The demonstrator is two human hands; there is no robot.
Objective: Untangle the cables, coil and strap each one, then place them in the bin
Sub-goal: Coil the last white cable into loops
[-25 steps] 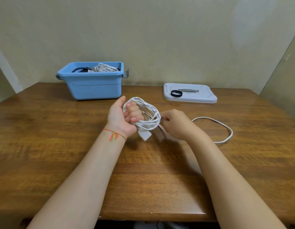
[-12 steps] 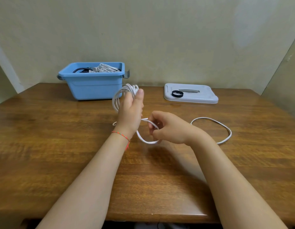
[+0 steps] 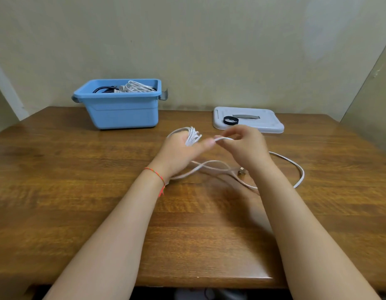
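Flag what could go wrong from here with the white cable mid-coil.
1. The loops sit loosely over the left hand, bunched near the fingers; they could slide off and undo the coil.
2. The white cable crosses itself on the table near its plug; pulling by the right hand may tighten a knot.
3. The black strap lies away on the grey lid; reaching it means freeing a hand.

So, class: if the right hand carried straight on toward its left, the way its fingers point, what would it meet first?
Most likely the left hand: the right hand pinches the white cable just beside the left thumb tip, with the cable coils behind. Depth between them is unclear.
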